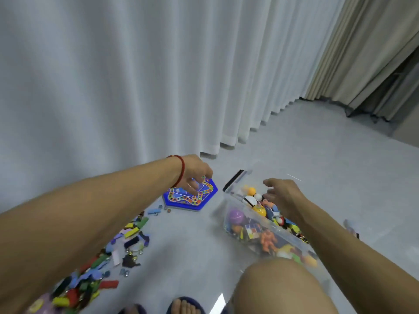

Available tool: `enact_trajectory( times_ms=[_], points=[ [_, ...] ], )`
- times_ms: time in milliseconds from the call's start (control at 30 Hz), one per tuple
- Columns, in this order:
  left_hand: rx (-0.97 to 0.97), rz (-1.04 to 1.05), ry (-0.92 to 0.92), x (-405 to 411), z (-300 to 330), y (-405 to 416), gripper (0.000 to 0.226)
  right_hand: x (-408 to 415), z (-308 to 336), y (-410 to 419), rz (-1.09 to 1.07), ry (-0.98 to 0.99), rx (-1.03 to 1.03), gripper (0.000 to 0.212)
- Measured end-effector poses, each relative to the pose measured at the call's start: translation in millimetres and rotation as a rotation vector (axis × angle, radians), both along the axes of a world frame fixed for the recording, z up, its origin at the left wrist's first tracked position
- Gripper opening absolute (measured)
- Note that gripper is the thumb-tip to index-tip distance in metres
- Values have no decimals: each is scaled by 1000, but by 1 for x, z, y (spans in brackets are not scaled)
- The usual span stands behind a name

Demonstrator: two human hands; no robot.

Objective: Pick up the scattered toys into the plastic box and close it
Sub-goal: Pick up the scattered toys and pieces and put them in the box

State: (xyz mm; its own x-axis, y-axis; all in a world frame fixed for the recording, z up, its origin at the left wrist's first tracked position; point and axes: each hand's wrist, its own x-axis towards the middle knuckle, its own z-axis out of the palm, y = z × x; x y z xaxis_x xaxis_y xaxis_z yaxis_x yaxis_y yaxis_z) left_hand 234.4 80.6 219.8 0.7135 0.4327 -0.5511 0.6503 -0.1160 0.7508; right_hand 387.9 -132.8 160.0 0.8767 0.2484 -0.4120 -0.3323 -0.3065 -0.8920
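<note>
Your left hand (195, 171) fingers curl down onto blue hexagonal game board (190, 197) (print unreadable, grip unclear); right hand (283, 196) fingers spread loose above clear plastic toy box (256, 219).

Bare floor (192, 241) runs open between the scattered toy pieces (127, 241) on the left and the clear plastic box (256, 223) on the right. The blue hexagonal game board (192, 197) closes its far end. White curtain (158, 75) bounds the far side. A knee (278, 288) blocks the near right.
</note>
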Motion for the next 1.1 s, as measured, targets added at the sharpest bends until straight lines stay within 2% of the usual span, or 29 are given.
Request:
enact_trajectory(
  times_ms=[133, 300, 367, 533, 600, 667, 800, 900, 967, 1033, 1100],
  points=[
    [47, 126, 81, -79, -9, 49, 26, -50, 5, 61, 296, -150, -14, 24],
    [78, 214, 134, -147, -33, 94, 25, -118, -14, 146, 810, -245, -206, 14],
    [94, 246, 156, -167, -48, 108, 13, -138, -30, 178, 1013, -336, -307, 13],
    [305, 220, 260, -214, -116, 130, 14, -176, -102, 238, 1493, -564, -625, 33],
    [370, 180, 290, -233, -152, 131, 14, -190, -139, 247, 1624, -630, -684, 45],
    [434, 117, 370, -250, -189, 129, 22, -205, -173, 250, 1684, -686, -712, 54],
    [550, 47, 524, -282, -257, 121, 43, -238, -221, 249, 1768, -826, -659, 50],
    [581, 15, 623, -304, -293, 116, 95, -263, -239, 251, 1811, -962, -566, 65],
    [621, -20, 675, -313, -308, 115, 121, -279, -246, 259, 1819, -995, -499, 74],
    [681, -74, 702, -319, -319, 117, 128, -297, -254, 270, 1830, -970, -468, 87],
    [742, -126, 701, -323, -328, 119, 124, -317, -264, 280, 1822, -934, -484, 102]
  ],
)
